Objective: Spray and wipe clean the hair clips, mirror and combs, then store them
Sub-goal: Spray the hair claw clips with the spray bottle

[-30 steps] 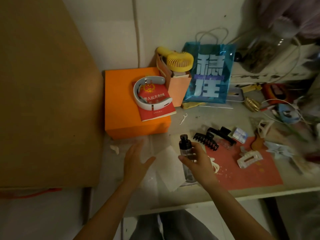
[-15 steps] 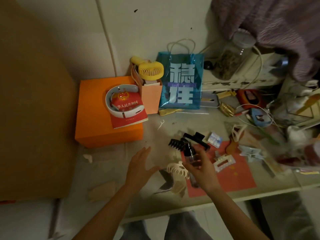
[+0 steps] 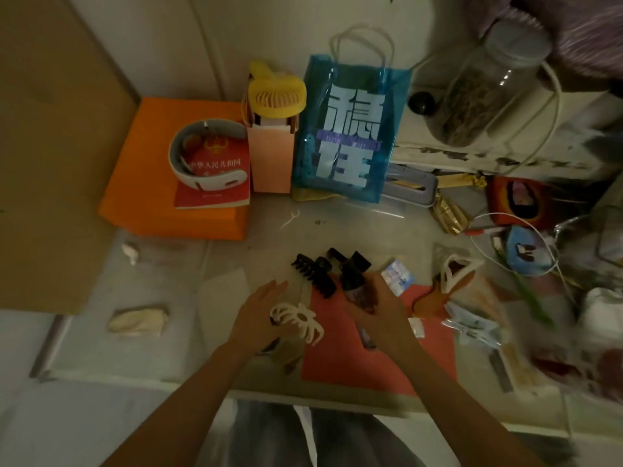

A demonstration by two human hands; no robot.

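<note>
Looking down from the head camera, we note both hands over the near middle of a cluttered tabletop. The right hand is curled round a small spray bottle with a dark cap, held tilted above the edge of a red mat; its lower end pokes out under the palm. The left hand holds a cream claw clip at its thumb side, the four fingers long and nearly straight above it; we cannot tell exactly how the thumb lies, as the clip's prongs cover it. Clip and bottle are near each other but apart. Just beyond the hands lies a black claw clip, its teeth toward the left, with a second black clip touching or overlapping it behind the bottle cap; we cannot tell which. A white open-frame clip sits farther right on an orange-brown piece. A white tissue sheet lies left of the left hand, a crumpled wad farther left. At the back stand an orange box carrying a red booklet and a white neck band, a yellow fan, a blue bag and a glass jar. The right edge of the view is blurred.
</note>
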